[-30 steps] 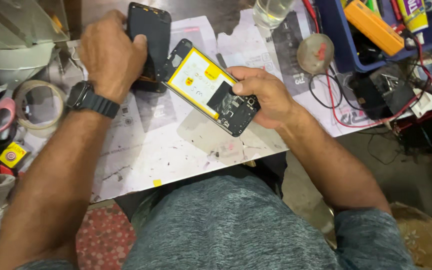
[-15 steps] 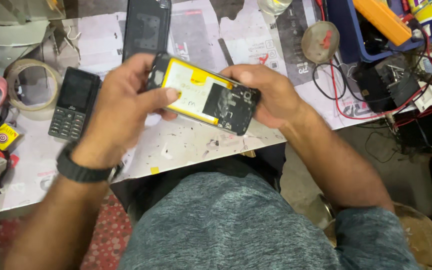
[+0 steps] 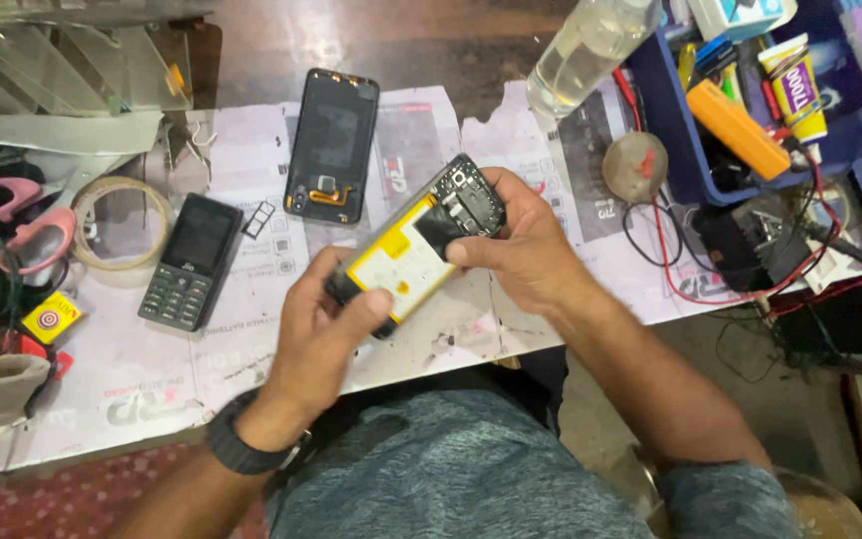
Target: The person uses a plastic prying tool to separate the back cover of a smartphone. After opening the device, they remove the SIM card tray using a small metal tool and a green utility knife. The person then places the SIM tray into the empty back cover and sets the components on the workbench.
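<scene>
Hands first: we hold 1 opened black smartphone with a yellow battery label [image 3: 413,250] between both of them, above the paper-covered worktable [image 3: 251,339], tilted with its camera end up to the right. Our left hand [image 3: 326,319] has its fingers curled around the lower end, thumb pressed on the yellow label. Our right hand [image 3: 521,245] grips the upper end, fingers wrapped behind it and thumb laid on the dark board beside the battery. A black wristwatch [image 3: 241,449] sits on the left wrist.

On the table we count 2 more phone items: 1 black smartphone back cover with an orange flex cable [image 3: 331,145], lying flat well above the hands, and 1 black keypad phone [image 3: 190,262] to the left of it. Just beside the keypad phone lies 1 roll of clear tape [image 3: 87,205]. To the right stand 1 clear plastic bottle [image 3: 586,50] and 1 blue plastic tray [image 3: 690,170] of tools, with 1 round grey disc [image 3: 636,167] near its left wall.
</scene>
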